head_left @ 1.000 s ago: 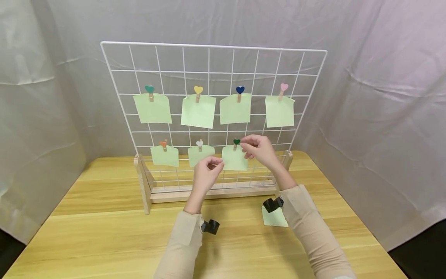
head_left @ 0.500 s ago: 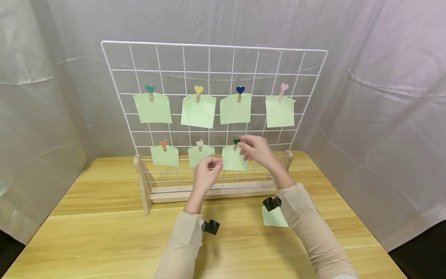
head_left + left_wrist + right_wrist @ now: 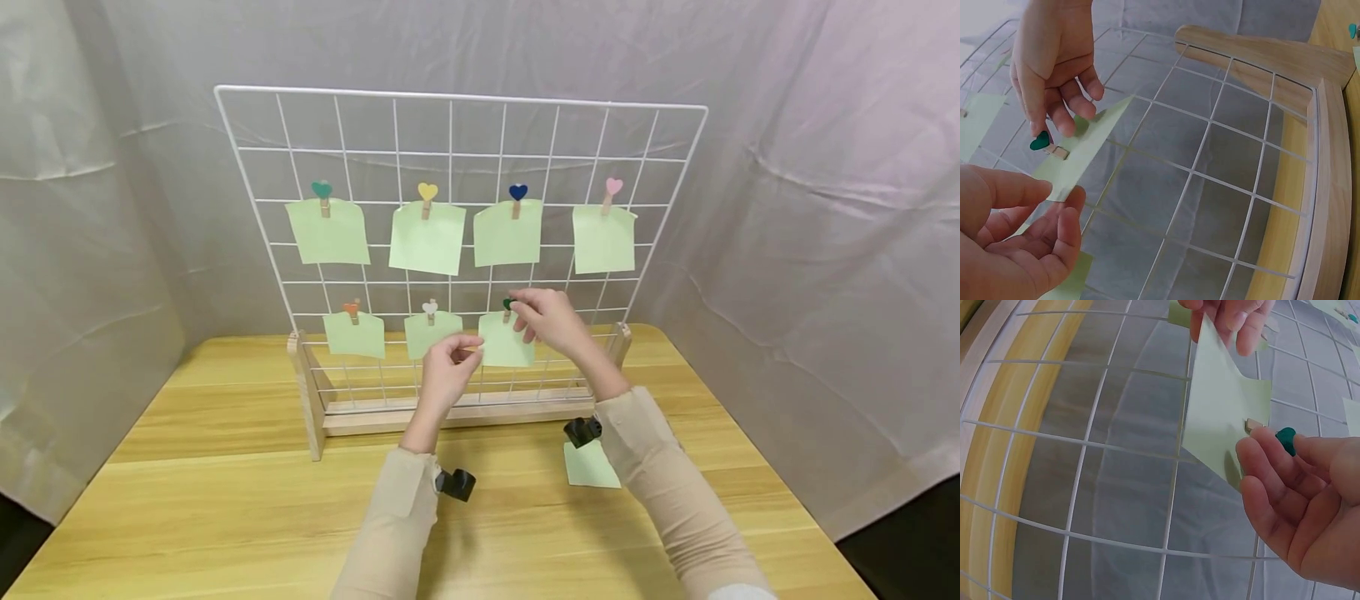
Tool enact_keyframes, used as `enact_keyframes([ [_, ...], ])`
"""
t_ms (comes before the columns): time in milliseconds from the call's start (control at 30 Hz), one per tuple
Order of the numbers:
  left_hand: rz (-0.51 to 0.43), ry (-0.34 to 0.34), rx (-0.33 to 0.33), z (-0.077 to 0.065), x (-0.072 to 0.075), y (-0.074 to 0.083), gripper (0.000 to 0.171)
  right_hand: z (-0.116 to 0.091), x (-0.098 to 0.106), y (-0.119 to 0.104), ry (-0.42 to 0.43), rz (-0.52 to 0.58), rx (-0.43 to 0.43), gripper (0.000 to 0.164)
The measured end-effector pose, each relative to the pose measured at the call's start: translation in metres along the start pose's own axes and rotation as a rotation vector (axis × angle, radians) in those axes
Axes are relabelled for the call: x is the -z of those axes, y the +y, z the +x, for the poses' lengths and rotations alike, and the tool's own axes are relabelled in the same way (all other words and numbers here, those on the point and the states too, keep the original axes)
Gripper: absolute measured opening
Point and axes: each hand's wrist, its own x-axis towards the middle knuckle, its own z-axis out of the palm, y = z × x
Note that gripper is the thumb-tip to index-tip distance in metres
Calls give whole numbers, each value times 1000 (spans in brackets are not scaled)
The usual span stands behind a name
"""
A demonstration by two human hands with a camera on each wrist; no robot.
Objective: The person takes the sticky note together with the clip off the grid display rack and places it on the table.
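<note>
Head view: the right hand (image 3: 553,323) partly hides the clip (image 3: 507,304) it pinches; the left hand (image 3: 446,372) pinches its note (image 3: 502,343). Seven clips and eight notes show.

from here i read the note (image 3: 501,348) near the centre of the frame as thin, matt paper. its peg (image 3: 1059,152) looks like bare, unpolished wood, topped by a smooth green heart (image 3: 1285,441). i take the grid (image 3: 465,97) for white-coated metal wire, the stand (image 3: 465,417) for pale matt wood. the surface (image 3: 225,517) shows smooth, faintly glossy wood grain; the backdrop (image 3: 420,42), upper frame, is creased cloth with a satiny sheen.
</note>
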Motion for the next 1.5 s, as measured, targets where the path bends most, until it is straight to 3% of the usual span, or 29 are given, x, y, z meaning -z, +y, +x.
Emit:
enact_keyframes([
  [233,1,-22,20,3,-1,1,19,4,-2,-1,0,-74,-10,33],
  [867,39,-30,22,7,-2,-2,20,6,-2,3,59,-68,51,26],
  [1500,29,-25,-2,7,-2,-2,20,6,-6,6,188,26,140,16],
])
